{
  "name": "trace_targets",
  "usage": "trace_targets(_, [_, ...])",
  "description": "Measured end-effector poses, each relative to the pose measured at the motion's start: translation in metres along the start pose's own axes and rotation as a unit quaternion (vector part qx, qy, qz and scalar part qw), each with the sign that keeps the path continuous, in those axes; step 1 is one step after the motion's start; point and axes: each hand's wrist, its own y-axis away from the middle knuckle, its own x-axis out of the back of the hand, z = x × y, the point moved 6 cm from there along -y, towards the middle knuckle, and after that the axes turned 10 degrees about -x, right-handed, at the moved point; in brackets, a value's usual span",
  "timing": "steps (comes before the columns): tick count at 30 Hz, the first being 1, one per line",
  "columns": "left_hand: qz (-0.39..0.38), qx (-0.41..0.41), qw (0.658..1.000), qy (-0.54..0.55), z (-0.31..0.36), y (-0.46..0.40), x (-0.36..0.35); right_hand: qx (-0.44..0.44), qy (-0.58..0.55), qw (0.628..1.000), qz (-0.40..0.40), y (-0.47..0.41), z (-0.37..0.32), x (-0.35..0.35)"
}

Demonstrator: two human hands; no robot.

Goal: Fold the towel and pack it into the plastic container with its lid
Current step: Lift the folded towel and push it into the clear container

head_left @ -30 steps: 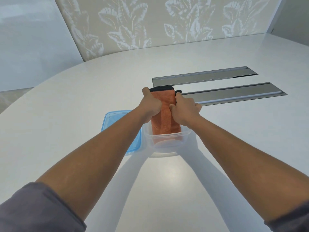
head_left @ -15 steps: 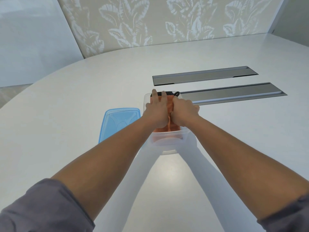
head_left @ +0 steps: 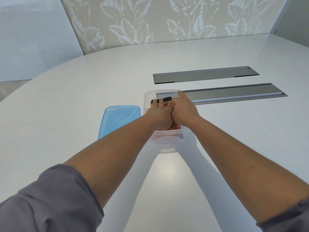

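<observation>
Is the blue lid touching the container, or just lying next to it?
Cannot tell. In the head view the lid lies flat on the table, close beside the container, but the left hand and forearm cover where their edges would meet.

It looks like an office meeting room. The large white rounded counter (head_left: 83, 101) has two long metal cable hatches (head_left: 205, 75) set flush into it. Behind it runs a wall panel (head_left: 167, 19) printed with pale leaves.

Items shown: two hands (left (head_left: 161, 117), right (head_left: 184, 111)), one orange towel (head_left: 176, 126), one clear plastic container (head_left: 167, 143), one blue lid (head_left: 119, 120), and two metal slots (far (head_left: 205, 74), near (head_left: 234, 92)) in one tabletop (head_left: 83, 97).
</observation>
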Motion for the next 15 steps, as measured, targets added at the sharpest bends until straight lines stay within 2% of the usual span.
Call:
trace_targets(5, [-0.031,0.005,0.999,-0.017,-0.005,-0.007,-0.008,-0.004,0.035,0.999,-0.013,-0.002,-0.002,-0.002])
trace_targets(9, [-0.042,0.013,0.998,-0.04,-0.006,-0.011,-0.011,0.027,0.137,0.989,-0.043,-0.001,-0.005,-0.01])
trace_targets(15, [-0.041,-0.007,0.998,-0.048,-0.007,-0.009,-0.008,0.075,0.267,0.956,-0.1,-0.005,-0.003,-0.024])
